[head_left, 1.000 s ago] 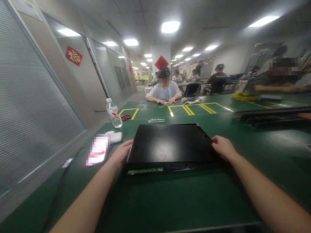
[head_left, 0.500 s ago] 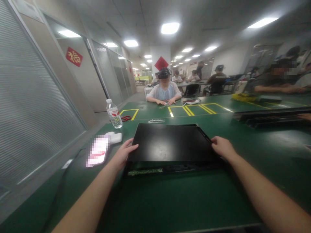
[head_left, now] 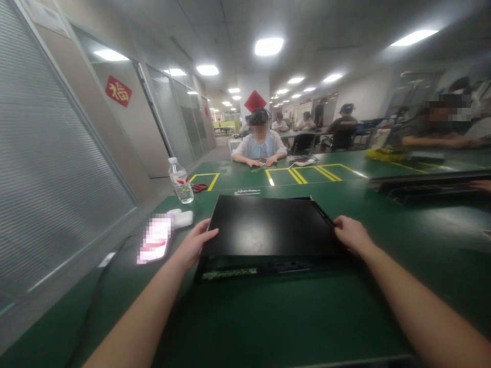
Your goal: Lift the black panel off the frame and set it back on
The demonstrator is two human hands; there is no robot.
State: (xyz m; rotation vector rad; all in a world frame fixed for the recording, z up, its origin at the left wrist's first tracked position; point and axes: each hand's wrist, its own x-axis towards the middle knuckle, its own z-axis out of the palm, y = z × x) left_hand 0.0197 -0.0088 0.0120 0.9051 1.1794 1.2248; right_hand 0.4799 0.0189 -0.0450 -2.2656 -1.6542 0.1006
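A flat black panel [head_left: 264, 225], glossy like a screen, lies in front of me over a dark frame [head_left: 326, 266]. Along the near edge of the frame runs a green strip [head_left: 229, 274], like a circuit board. My left hand [head_left: 197, 240] grips the panel's left edge, thumb on top and the other fingers mostly hidden. At the right edge, my right hand [head_left: 352, 234] is closed on the panel's side, fingertips partly out of sight. The near edge of the panel appears raised above the frame, with a dark gap between them.
Left on the green table [head_left: 268, 317] are a water bottle [head_left: 181, 181], a lit phone [head_left: 155, 239], a white object [head_left: 182, 220] and red-handled scissors [head_left: 199, 188]. Small white pieces [head_left: 247, 192] lie beyond the panel. A person [head_left: 260, 140] sits opposite; dark frames [head_left: 429, 184] lie right.
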